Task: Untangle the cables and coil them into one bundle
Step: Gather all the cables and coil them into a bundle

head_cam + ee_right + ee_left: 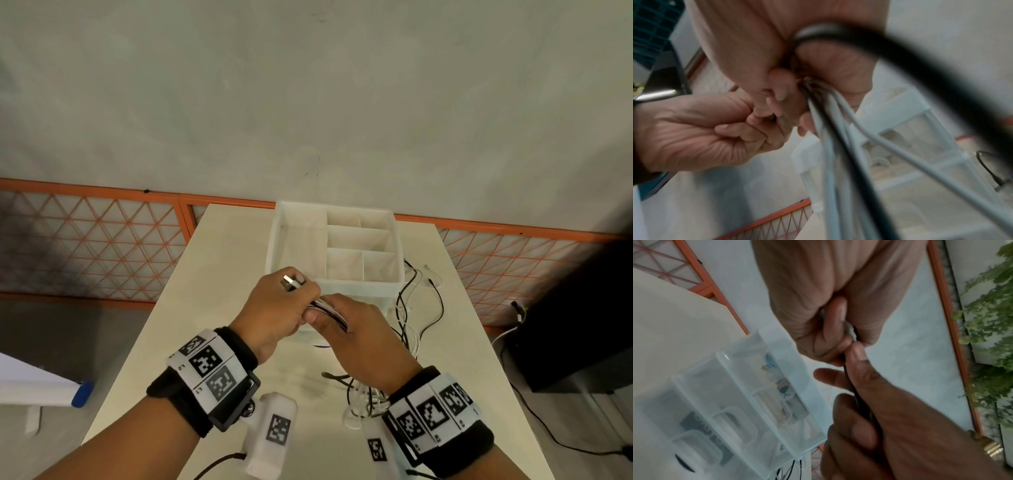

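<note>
Both hands meet above the table, in front of the organiser box. My left hand (284,301) is curled round a bunch of black and white cables (327,310), and a silver USB plug (290,283) sticks up out of its fist. My right hand (346,322) pinches the same bunch just to the right. In the right wrist view the strands (830,133) hang down from the right hand's fingers (781,92), with a black cable looped over them. Loose cable lengths (416,308) trail to the table on the right and under my right wrist (363,397).
A translucent white organiser box (274,240) with several compartments stands at the far end of the pale table (212,274). An orange mesh fence (85,240) runs behind it. A dark cabinet (582,325) stands on the right, with a black floor cable (534,425).
</note>
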`<state>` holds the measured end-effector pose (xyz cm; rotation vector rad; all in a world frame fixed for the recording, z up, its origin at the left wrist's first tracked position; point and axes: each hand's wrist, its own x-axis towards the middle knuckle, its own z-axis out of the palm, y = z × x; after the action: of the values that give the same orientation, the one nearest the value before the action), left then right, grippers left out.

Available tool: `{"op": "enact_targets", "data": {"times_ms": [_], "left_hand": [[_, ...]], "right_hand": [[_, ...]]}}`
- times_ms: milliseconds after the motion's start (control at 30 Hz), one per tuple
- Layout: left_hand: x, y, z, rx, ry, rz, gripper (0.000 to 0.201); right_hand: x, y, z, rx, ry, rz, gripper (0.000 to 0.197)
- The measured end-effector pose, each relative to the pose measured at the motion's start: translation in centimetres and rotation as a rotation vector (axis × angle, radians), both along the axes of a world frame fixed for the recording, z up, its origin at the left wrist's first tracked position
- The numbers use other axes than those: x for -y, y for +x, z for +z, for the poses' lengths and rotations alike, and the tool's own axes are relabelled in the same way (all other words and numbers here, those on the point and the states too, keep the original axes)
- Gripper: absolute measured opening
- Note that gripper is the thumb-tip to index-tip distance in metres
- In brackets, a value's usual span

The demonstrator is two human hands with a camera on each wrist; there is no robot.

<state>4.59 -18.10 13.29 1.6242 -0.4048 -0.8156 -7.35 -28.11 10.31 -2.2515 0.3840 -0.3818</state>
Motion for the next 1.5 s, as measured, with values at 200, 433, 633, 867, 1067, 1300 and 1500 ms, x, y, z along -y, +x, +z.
{"op": "enact_targets", "data": {"times_ms": [200, 433, 633, 867, 1067, 1300, 1500], "left_hand": [[-0.7, 2.1, -0.2, -0.133, -0.035, 0.159, 0.011], [-1.4, 3.3, -0.5, 0.257, 0.281, 0.028, 0.035], [-0.7, 3.8, 2.6, 0.652, 0.318, -0.093, 0.026], [-2.1, 4.1, 2.8, 0.715, 0.108, -0.034, 0.021], [1.2, -1.1, 1.2, 0.645, -0.005, -0.377, 0.056], [0.9, 0.9, 2.3, 0.517, 0.032, -0.241, 0.059], [-0.4, 1.4, 1.8, 0.356, 0.144, -0.357, 0.056]], "right_hand": [[2.2, -1.2, 0.1, -0.122, 0.228, -0.145, 0.043], [1.5, -1.1, 1.8, -0.092, 0.057, -0.083, 0.028], [0.9, -1.0, 3.1, -0.106, 0.038, -0.03, 0.03], [1.8, -1.3, 4.1, -0.065, 0.104, -0.087, 0.026], [1.3, -0.2, 4.2, 0.107, 0.049, -0.097, 0.011], [3.2, -2.1, 3.2, 0.202, 0.492, -0.046, 0.015], [3.7, -2.7, 1.3, 0.132, 0.358, -0.079, 0.015]]}}
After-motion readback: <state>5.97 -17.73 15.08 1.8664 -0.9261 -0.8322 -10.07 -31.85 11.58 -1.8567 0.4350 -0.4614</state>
